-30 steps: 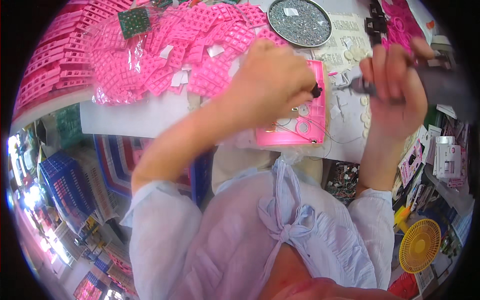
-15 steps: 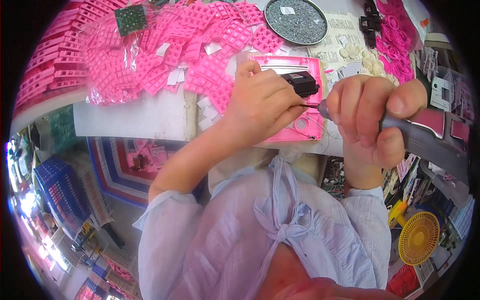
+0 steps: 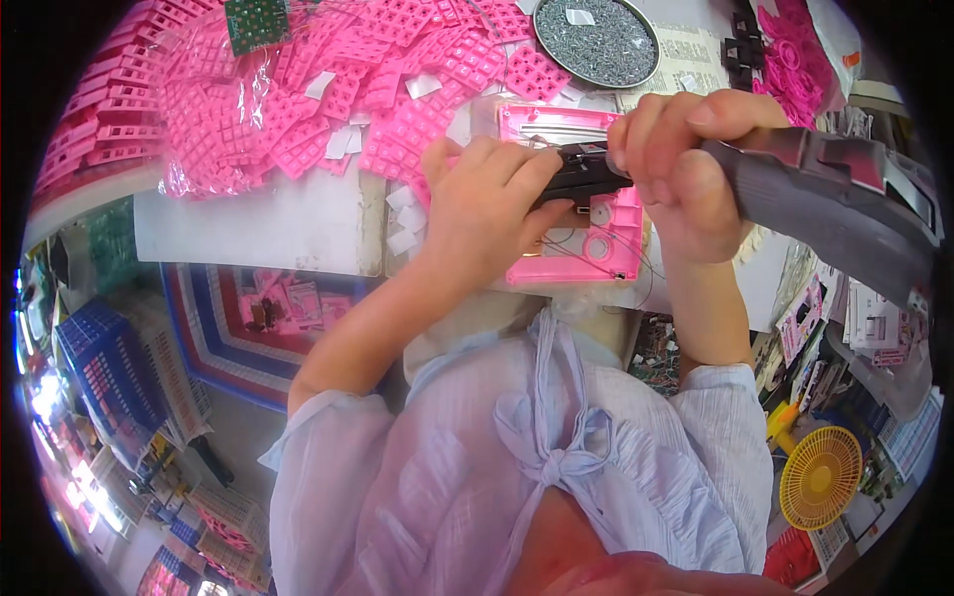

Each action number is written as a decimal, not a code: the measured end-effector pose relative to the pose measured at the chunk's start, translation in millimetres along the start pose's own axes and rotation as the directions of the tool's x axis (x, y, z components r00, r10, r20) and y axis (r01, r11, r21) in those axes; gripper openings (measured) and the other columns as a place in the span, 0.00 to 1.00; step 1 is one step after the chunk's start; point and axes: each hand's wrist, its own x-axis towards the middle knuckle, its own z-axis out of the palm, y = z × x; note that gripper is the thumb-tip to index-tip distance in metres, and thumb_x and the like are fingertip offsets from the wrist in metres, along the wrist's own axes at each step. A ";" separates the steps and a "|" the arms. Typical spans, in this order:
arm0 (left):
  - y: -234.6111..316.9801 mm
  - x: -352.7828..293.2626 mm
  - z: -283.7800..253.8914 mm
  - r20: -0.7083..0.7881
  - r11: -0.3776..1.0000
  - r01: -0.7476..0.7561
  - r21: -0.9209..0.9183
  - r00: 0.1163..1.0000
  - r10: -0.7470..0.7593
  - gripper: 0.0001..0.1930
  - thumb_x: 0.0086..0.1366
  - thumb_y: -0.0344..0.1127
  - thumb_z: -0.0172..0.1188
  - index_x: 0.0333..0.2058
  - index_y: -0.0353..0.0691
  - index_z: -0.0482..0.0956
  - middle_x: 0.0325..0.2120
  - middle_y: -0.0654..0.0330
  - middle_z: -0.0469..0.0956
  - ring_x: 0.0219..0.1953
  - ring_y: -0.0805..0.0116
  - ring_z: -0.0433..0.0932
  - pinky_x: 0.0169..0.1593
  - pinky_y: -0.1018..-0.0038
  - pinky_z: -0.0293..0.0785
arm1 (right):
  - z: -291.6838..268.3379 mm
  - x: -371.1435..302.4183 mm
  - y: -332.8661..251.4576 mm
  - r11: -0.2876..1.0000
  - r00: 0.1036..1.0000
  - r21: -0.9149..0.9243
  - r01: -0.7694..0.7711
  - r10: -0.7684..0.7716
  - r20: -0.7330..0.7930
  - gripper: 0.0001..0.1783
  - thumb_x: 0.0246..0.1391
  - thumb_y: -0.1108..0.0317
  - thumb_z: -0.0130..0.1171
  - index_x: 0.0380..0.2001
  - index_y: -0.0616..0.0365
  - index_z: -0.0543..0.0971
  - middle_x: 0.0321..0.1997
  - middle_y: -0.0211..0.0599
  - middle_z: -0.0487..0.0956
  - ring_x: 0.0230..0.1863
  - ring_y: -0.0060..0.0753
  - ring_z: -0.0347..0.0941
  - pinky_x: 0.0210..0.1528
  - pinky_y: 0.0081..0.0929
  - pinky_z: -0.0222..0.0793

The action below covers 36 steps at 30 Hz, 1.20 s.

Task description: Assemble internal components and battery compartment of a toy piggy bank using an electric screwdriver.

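My right hand (image 3: 696, 174) is wrapped around a grey power screwdriver (image 3: 825, 194), held nearly level with its nose pointing left. The nose meets the right end of a black plastic part (image 3: 586, 171); the bit itself is hidden. My left hand (image 3: 487, 204) grips the left side of that black part, its thumb along the near edge. Beneath it lies an open pink plastic casing (image 3: 571, 270) with thin dark wires, a round ring moulding and silvery rods at the far side.
Beyond stands a round metal dish (image 3: 596, 45) full of small screws. Pink keypad pieces (image 3: 397, 60) pile up at the left, with a green circuit board (image 3: 256, 27) on top. Black parts (image 3: 743, 45) and magenta coils (image 3: 790, 60) sit far right. A striped basket (image 3: 214, 333) is below the table.
My left fingers have left the screwdriver bit and now grip the black part. My right hand has moved up and slightly left, bringing the screwdriver to the part's right end.
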 end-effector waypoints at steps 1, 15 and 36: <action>-1.9 0.0 0.8 0.002 1.000 0.000 -0.019 1.000 0.000 0.23 0.51 0.45 0.75 0.46 0.50 0.82 0.36 0.68 0.80 0.40 0.66 0.76 0.52 0.58 0.54 | 2.7 -1.8 3.2 1.000 0.999 -0.030 -0.001 0.000 -0.052 0.17 0.62 0.67 0.60 0.51 0.57 0.69 0.22 0.31 0.70 0.23 0.24 0.67 0.30 0.28 0.69; -11.3 -2.8 11.2 -0.043 0.988 -0.058 -0.141 0.998 0.053 0.24 0.51 0.43 0.73 0.46 0.46 0.78 0.37 0.67 0.77 0.41 0.64 0.74 0.50 0.56 0.56 | 12.8 2.7 12.4 0.993 0.988 -0.107 0.047 -0.030 0.153 0.14 0.64 0.70 0.61 0.44 0.57 0.65 0.22 0.33 0.69 0.21 0.26 0.63 0.24 0.32 0.66; -11.9 0.5 7.1 -0.026 0.988 -0.051 -0.144 0.999 0.048 0.22 0.53 0.44 0.73 0.45 0.45 0.79 0.39 0.66 0.77 0.46 0.63 0.74 0.53 0.54 0.56 | -6.3 10.3 16.1 0.988 0.964 -0.122 -0.092 0.119 0.236 0.22 0.55 0.71 0.70 0.48 0.60 0.70 0.29 0.35 0.76 0.30 0.30 0.71 0.36 0.35 0.72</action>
